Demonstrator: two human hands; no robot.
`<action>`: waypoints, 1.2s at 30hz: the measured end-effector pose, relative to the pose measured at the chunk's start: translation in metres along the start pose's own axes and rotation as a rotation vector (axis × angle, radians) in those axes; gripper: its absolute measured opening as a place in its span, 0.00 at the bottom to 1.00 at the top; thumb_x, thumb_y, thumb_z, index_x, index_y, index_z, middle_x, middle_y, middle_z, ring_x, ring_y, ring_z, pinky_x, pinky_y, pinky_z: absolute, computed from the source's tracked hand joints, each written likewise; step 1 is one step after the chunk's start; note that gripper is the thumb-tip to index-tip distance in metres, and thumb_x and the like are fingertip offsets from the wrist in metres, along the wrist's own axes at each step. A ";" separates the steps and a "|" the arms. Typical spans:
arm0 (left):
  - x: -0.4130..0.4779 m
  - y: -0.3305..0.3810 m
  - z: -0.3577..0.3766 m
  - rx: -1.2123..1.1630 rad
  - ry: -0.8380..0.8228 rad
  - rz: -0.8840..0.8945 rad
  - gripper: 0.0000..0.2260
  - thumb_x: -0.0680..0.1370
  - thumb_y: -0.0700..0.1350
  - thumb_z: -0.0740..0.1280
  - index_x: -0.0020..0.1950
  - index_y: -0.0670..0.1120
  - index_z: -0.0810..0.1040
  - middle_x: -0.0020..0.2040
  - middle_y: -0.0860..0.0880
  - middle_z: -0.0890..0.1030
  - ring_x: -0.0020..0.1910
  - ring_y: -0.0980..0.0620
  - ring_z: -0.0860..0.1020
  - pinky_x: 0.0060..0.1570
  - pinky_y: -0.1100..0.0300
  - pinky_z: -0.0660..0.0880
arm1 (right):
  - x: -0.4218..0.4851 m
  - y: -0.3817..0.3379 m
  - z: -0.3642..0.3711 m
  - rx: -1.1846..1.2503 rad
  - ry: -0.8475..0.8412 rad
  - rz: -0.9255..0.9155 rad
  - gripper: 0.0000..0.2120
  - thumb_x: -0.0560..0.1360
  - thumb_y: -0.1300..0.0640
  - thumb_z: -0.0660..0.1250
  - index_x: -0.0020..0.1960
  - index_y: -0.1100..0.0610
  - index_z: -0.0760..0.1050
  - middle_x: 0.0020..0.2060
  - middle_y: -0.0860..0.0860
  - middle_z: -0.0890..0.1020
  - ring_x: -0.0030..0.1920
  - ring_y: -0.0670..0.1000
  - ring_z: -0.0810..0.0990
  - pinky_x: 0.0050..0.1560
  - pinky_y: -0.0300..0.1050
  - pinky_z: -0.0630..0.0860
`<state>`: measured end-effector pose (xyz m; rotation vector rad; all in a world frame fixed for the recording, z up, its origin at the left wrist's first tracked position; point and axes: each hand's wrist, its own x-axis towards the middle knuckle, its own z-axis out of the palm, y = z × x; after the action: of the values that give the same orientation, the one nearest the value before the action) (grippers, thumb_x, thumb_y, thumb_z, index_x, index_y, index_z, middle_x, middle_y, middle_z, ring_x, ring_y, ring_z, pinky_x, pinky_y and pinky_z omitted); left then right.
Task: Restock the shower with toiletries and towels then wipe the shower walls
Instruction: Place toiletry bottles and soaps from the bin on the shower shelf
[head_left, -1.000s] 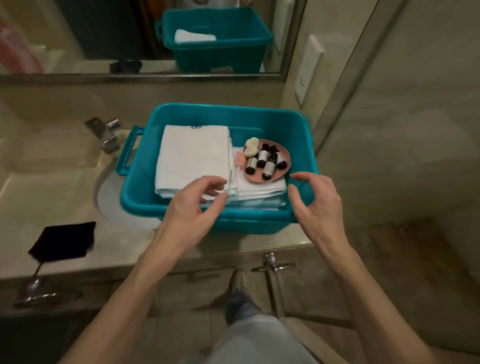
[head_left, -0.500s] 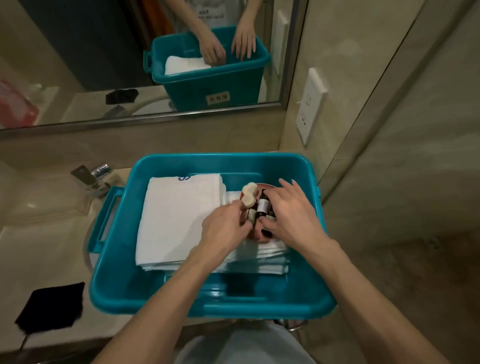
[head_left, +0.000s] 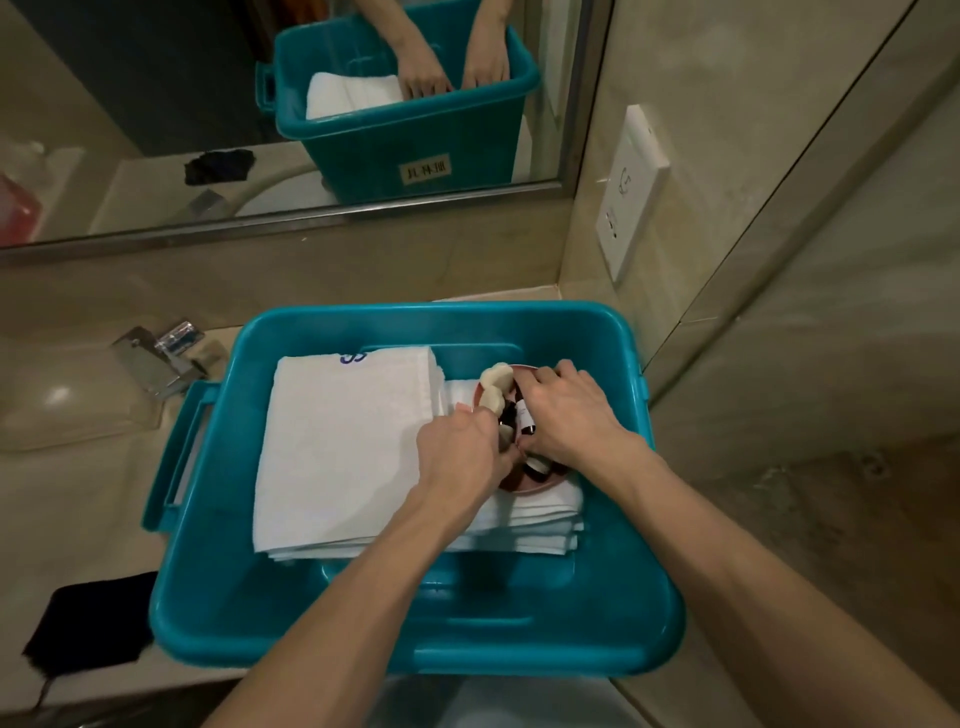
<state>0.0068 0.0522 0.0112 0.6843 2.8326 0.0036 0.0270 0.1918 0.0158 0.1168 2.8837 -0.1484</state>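
A teal plastic bin (head_left: 415, 660) stands on the vanity counter. In it lies a stack of folded white towels (head_left: 348, 447). A pink plate (head_left: 540, 486) rests on the right-hand towels and carries pale soaps (head_left: 493, 384) and several small dark bottles (head_left: 525, 415). Both my hands are down over the plate. My left hand (head_left: 462, 452) pinches a small bottle at the plate's left side. My right hand (head_left: 566, 415) curls its fingers and thumb round bottles on the plate and hides most of them.
A chrome faucet (head_left: 156, 358) and a sink are left of the bin. A black cloth (head_left: 88, 623) lies at the counter's front left. The mirror (head_left: 156, 104) is behind, with a wall socket (head_left: 631, 192) and a glass partition (head_left: 779, 208) on the right.
My hands went from hovering at the bin's near rim into the bin and onto the plate. Since half a second ago they have closed tighter on the bottles.
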 end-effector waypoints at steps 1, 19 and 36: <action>0.001 0.001 -0.001 0.003 -0.016 -0.007 0.24 0.77 0.66 0.62 0.56 0.47 0.78 0.51 0.46 0.80 0.49 0.44 0.81 0.38 0.56 0.68 | 0.002 -0.001 0.000 -0.006 -0.009 0.004 0.36 0.70 0.45 0.73 0.73 0.56 0.66 0.64 0.55 0.77 0.62 0.59 0.71 0.62 0.53 0.69; -0.034 -0.064 -0.054 -1.208 -0.377 -0.211 0.09 0.77 0.50 0.72 0.41 0.47 0.81 0.39 0.50 0.84 0.38 0.55 0.80 0.38 0.60 0.73 | 0.006 0.001 -0.021 0.500 0.067 0.172 0.17 0.71 0.53 0.73 0.60 0.49 0.81 0.50 0.51 0.84 0.55 0.55 0.79 0.56 0.52 0.77; -0.058 -0.122 -0.061 -1.576 -0.462 0.054 0.18 0.74 0.37 0.75 0.63 0.44 0.78 0.53 0.38 0.85 0.54 0.39 0.84 0.62 0.45 0.79 | -0.104 -0.105 -0.055 2.021 0.290 0.513 0.11 0.76 0.64 0.71 0.58 0.64 0.82 0.49 0.61 0.84 0.45 0.54 0.82 0.50 0.52 0.81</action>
<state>-0.0113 -0.0796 0.0767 0.2551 1.5591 1.5745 0.1042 0.0870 0.1051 1.1261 1.5037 -2.7131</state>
